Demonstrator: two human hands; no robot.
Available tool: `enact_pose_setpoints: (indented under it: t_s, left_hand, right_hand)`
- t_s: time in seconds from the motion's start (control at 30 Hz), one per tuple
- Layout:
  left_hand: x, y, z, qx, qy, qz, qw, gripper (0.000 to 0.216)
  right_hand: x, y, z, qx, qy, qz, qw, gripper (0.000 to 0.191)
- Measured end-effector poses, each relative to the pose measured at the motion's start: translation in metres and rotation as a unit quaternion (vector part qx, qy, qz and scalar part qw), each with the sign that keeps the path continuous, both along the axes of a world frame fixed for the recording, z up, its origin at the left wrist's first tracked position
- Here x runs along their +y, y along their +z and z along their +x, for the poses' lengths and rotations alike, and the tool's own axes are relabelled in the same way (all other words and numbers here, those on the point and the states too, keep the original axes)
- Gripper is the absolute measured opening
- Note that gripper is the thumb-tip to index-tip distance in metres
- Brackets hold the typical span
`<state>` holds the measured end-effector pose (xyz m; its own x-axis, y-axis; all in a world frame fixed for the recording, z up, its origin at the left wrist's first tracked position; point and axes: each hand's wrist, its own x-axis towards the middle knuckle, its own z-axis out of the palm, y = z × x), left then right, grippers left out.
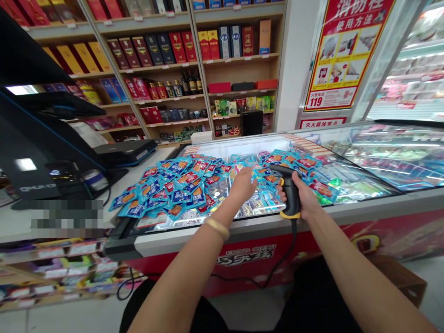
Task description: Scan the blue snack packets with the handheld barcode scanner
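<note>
My right hand (pixel 305 196) is wrapped around the handle of a black and yellow barcode scanner (pixel 291 196), held above the front edge of a glass-topped freezer (pixel 222 196). The scanner's head points left, and its cord hangs down in front. Farther left, my left hand (pixel 243 184) reaches over the glass among small blue snack packets; its fingers are blurred and mostly hidden, so I cannot see what they hold. A large heap of snack packets (pixel 180 185) lies left of that hand. Another group of packets (pixel 308 162) lies behind and right of the scanner.
A black checkout terminal (pixel 38 152) stands on the counter (pixel 138 166) at left. The scanner cord (pixel 274 273) loops below the freezer's front. Shelves of boxed goods (pixel 152 51) line the back wall. A second freezer section (pixel 391 152) extends right, and a wooden stool (pixel 398 275) stands below.
</note>
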<state>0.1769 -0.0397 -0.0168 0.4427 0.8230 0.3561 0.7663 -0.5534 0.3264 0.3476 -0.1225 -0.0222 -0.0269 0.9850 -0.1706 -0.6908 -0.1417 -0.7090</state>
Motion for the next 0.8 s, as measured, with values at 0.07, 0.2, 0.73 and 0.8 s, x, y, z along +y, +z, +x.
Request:
enact_pose_setpoints:
  t_s: [0.07,0.2,0.73,0.8]
  left_hand:
    - [0.007,0.0,0.023,0.009,-0.005,-0.035,0.999,0.054]
    - [0.019,0.003,0.049,0.062,0.01,-0.081,0.995,0.06]
    - [0.018,0.018,0.024,-0.021,0.012,-0.041,0.999,0.034]
    - [0.021,0.015,0.019,-0.102,0.018,-0.078,0.992,0.031]
  right_hand:
    - [0.001,-0.003,0.012,-0.002,-0.007,0.001,1.0,0.037]
    - [0.003,-0.008,0.026,0.003,-0.012,0.001,1.0,0.039]
    - [0.0,-0.001,0.02,0.052,-0.048,-0.008,0.997,0.044]
    - [-0.001,0.0,0.019,0.051,-0.05,-0.005,0.997,0.044]
